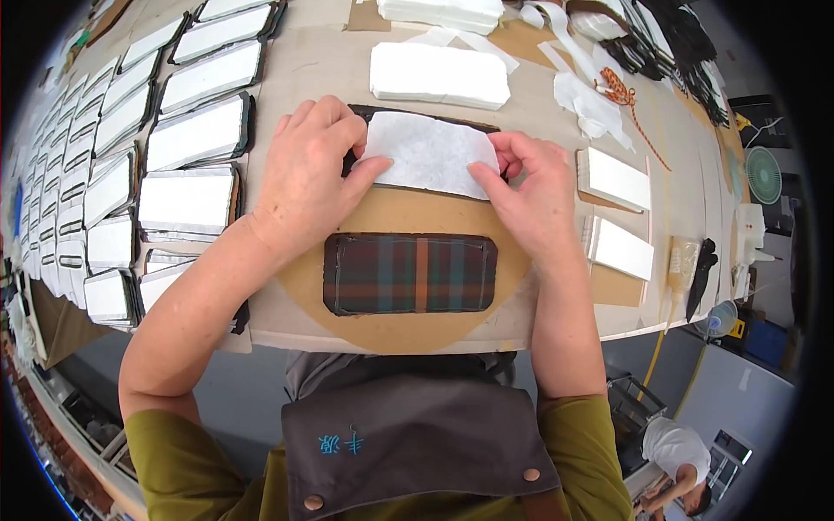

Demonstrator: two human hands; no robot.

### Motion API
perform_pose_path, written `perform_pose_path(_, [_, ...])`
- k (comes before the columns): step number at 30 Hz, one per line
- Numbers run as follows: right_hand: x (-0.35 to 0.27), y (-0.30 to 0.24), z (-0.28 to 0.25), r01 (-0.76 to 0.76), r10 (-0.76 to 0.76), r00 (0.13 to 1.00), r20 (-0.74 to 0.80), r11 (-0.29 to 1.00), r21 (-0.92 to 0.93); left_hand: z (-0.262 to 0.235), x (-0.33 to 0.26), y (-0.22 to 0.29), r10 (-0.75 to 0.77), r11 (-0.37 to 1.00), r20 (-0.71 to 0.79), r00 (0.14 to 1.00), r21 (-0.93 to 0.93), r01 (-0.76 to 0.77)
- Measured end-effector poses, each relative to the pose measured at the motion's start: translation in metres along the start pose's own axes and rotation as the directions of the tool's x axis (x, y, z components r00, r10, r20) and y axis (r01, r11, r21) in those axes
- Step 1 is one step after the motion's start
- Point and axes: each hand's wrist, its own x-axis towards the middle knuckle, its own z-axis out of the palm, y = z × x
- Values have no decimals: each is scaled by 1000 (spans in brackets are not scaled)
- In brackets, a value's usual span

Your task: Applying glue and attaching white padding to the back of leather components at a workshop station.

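A small white rectangular sheet [430, 154] lies over a dark panel [465, 122], whose edges show past it at the far and near sides. My left hand [314, 161] pinches the sheet's left end, thumb on top and fingers curled. At the right end, my right hand [536, 187] grips it the same way, the thumb pressed on its corner. Most of the dark panel is hidden beneath the sheet and my fingers. Closer to me, a plaid fabric panel [408, 273] in dark tones with an orange stripe lies flat on a round brown board [400, 334].
Rows of stacked white-and-dark panels [204, 135] cover the left of the table. A stack of white sheets [439, 74] sits beyond my hands. White blocks [614, 178] lie at the right, near an orange cord [618, 89]. A person [678, 460] is at lower right.
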Motion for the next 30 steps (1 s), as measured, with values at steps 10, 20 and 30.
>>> perform_pose_path(10, [5, 5, -10, -98, 105, 993, -44, 984, 149, -1, 1, 2, -46, 999, 30, 998, 17, 46])
perform_pose_path(20, [3, 1, -33, 65, 36, 942, -335, 956, 286, -1, 1, 3, -80, 997, 30, 996, -5, 81])
perform_pose_path(30, [6, -14, 12, 337, -338, 939, 62, 941, 19, 2, 2, 4, -89, 996, -18, 996, -26, 88])
